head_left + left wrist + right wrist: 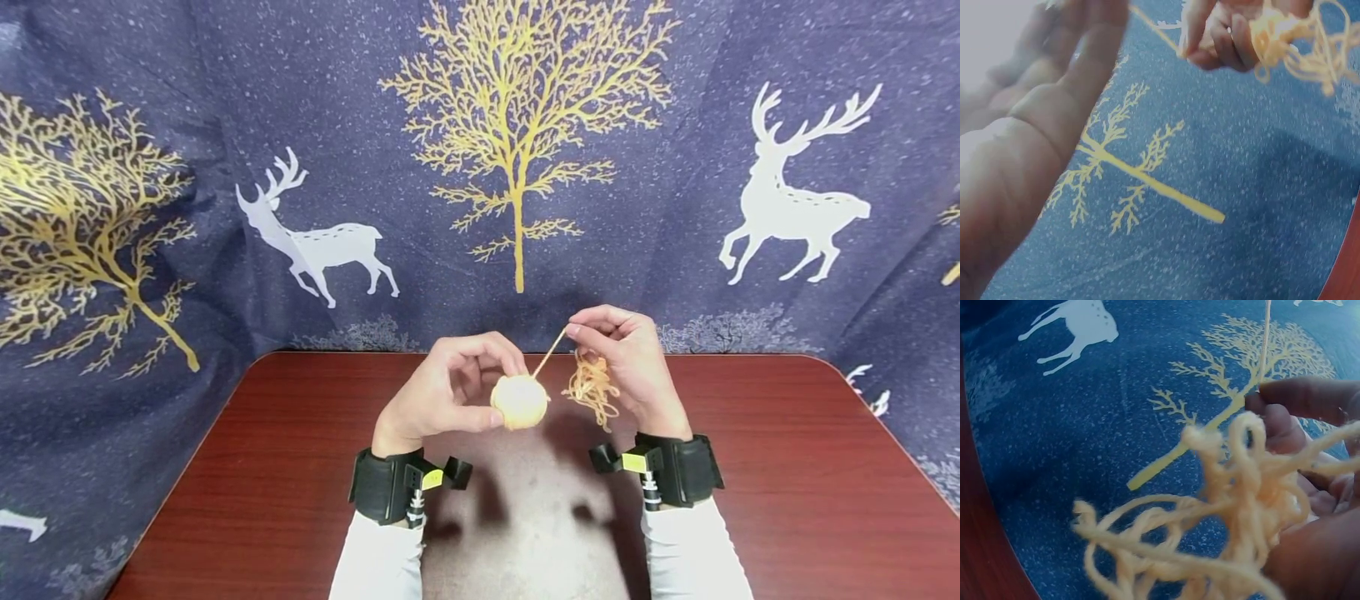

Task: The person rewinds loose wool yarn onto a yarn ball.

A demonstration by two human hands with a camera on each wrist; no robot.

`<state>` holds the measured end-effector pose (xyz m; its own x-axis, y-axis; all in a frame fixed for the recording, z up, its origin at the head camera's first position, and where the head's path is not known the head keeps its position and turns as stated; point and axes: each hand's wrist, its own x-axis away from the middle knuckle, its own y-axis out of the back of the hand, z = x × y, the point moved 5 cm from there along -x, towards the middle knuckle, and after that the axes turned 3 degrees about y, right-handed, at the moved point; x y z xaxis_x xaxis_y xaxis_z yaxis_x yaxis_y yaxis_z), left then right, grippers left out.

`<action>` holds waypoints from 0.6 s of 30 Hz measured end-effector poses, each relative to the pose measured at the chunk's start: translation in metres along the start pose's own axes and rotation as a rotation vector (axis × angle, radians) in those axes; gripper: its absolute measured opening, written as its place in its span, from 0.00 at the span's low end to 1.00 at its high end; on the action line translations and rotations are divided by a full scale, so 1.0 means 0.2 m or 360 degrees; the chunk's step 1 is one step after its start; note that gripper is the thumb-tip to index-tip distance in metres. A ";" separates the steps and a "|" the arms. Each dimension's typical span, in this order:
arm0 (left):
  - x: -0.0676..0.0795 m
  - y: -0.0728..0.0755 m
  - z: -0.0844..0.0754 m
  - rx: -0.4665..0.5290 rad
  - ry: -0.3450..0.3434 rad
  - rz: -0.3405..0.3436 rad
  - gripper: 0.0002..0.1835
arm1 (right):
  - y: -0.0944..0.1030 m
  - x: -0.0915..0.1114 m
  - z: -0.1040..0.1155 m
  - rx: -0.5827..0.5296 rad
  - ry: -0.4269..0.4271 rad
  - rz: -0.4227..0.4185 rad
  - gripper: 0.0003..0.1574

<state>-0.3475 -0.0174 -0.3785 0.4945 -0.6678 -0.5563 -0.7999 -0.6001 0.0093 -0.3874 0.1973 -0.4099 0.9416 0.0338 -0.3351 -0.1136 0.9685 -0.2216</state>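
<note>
A pale yellow ball of yarn (519, 402) is held between the thumb and fingers of my left hand (457, 385). From the ball's top a taut strand (550, 353) runs up and right to my right hand (626, 354), whose thumb and forefinger pinch it. A loose tangle of yarn (592, 388) hangs from the right palm, with its loops (1247, 506) large in the right wrist view. In the left wrist view the left hand (1041, 119) fills the left side and the ball is not visible there.
Beneath the hands lies a reddish-brown table (300, 450) with a greyish, brightly lit middle. A dark blue cloth (345, 100) printed with gold trees and white deer hangs right behind its far edge. Each wrist wears a black strap (678, 471) with a small camera mount.
</note>
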 end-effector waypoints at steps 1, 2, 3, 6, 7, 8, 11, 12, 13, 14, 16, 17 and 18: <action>0.00 0.01 -0.01 0.0027 -0.0048 -0.0059 0.17 | -0.01 0.00 0.00 0.0066 -0.0010 0.0026 0.04; -0.01 0.02 -0.01 0.0060 -0.0091 -0.0120 0.17 | -0.01 0.00 -0.01 0.0140 -0.0019 0.0054 0.03; -0.01 0.03 -0.02 0.0091 -0.0130 -0.0190 0.17 | -0.02 0.01 -0.01 0.0211 -0.0025 0.0087 0.04; -0.01 0.06 -0.02 0.0202 -0.0220 -0.0430 0.16 | -0.06 0.02 0.00 0.0452 -0.0021 0.0213 0.06; 0.00 0.08 -0.01 0.0251 -0.0238 -0.0511 0.16 | -0.07 0.02 0.00 0.0526 -0.0010 0.0265 0.05; 0.00 0.09 -0.01 0.0302 -0.0248 -0.0589 0.17 | -0.09 0.03 0.00 0.0569 0.0001 0.0317 0.05; 0.01 0.12 0.00 0.0463 -0.0260 -0.0823 0.21 | -0.15 0.04 0.01 0.0678 0.0040 0.0470 0.03; 0.01 0.13 0.00 0.0509 -0.0257 -0.0897 0.21 | -0.17 0.05 0.02 0.0700 0.0057 0.0512 0.03; 0.01 0.14 0.01 0.0549 -0.0249 -0.0973 0.19 | -0.19 0.05 0.02 0.0726 0.0076 0.0546 0.03; 0.01 0.15 0.01 0.0580 -0.0240 -0.1050 0.18 | -0.21 0.06 0.02 0.0747 0.0091 0.0573 0.03; 0.01 0.16 0.02 0.0608 -0.0227 -0.1208 0.16 | -0.25 0.07 0.03 0.0798 0.0127 0.0611 0.04; 0.01 0.17 0.03 0.0603 -0.0218 -0.1292 0.14 | -0.26 0.08 0.04 0.0827 0.0144 0.0620 0.03; 0.01 0.18 0.03 0.0585 -0.0211 -0.1375 0.14 | -0.28 0.08 0.05 0.0849 0.0160 0.0626 0.03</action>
<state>-0.3767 -0.0374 -0.3846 0.9410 0.0114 -0.3383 -0.2434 -0.6718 -0.6996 -0.3629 0.1465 -0.3945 0.8250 0.4112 -0.3876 -0.2459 0.8788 0.4089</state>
